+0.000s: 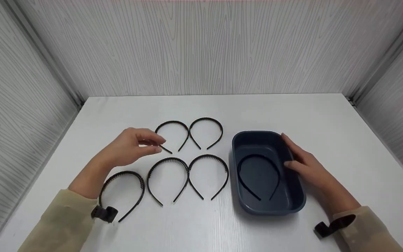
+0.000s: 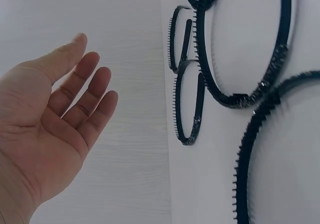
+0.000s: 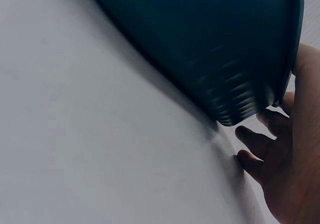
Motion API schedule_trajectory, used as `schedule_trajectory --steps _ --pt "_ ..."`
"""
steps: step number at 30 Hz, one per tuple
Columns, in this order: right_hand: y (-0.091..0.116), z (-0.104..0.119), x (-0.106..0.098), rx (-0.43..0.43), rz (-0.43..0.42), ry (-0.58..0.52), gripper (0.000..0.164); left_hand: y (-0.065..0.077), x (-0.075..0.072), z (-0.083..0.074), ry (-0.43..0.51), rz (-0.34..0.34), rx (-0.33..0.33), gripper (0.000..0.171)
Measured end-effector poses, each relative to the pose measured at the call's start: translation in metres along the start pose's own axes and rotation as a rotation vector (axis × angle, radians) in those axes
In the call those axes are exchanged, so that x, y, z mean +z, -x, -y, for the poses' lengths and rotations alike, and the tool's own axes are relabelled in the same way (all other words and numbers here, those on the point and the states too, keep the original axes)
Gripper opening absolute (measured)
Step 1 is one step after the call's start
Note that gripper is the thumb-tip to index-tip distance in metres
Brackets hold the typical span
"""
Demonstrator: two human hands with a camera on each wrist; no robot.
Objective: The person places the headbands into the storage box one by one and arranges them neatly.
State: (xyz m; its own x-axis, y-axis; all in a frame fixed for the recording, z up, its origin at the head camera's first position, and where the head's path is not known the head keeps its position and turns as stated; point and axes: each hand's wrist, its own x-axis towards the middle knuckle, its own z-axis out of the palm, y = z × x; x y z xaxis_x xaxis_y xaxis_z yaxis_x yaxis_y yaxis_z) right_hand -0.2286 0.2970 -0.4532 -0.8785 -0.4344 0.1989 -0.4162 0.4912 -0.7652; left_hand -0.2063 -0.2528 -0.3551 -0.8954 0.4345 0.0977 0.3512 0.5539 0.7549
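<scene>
A dark blue plastic bin (image 1: 268, 212) stands right of centre, with one black headband (image 1: 257, 155) lying inside. My right hand (image 1: 306, 168) grips its right rim, thumb over the inside; in the right wrist view some fingers spread beside the bin's outer wall (image 3: 210, 34). Raised over the table, my left hand (image 1: 128, 147) holds nothing. Its fingers look loosely bent in the left wrist view. Closest to its fingertips is the back-left toothed headband (image 1: 171, 121), partly hidden by them; another headband (image 1: 205, 118) adjoins it.
Three more black toothed headbands lie in a front row: a left one (image 1: 124, 172) near my left forearm, a middle one (image 1: 170, 159) and a right one (image 1: 206, 155). The white table (image 1: 201, 227) meets a wood-grain panel (image 1: 201, 49) behind and panels at both sides.
</scene>
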Motion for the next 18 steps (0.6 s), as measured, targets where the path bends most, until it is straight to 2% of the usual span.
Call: schedule_trajectory --steps 9,18 --pt "0.001 -0.003 0.001 -0.011 0.002 -0.029 0.077 0.031 -0.011 0.032 0.025 0.073 -0.065 0.028" --pt "0.001 -0.001 0.002 -0.032 -0.005 -0.029 0.077 0.049 -0.015 0.056 -0.022 0.139 -0.122 0.031"
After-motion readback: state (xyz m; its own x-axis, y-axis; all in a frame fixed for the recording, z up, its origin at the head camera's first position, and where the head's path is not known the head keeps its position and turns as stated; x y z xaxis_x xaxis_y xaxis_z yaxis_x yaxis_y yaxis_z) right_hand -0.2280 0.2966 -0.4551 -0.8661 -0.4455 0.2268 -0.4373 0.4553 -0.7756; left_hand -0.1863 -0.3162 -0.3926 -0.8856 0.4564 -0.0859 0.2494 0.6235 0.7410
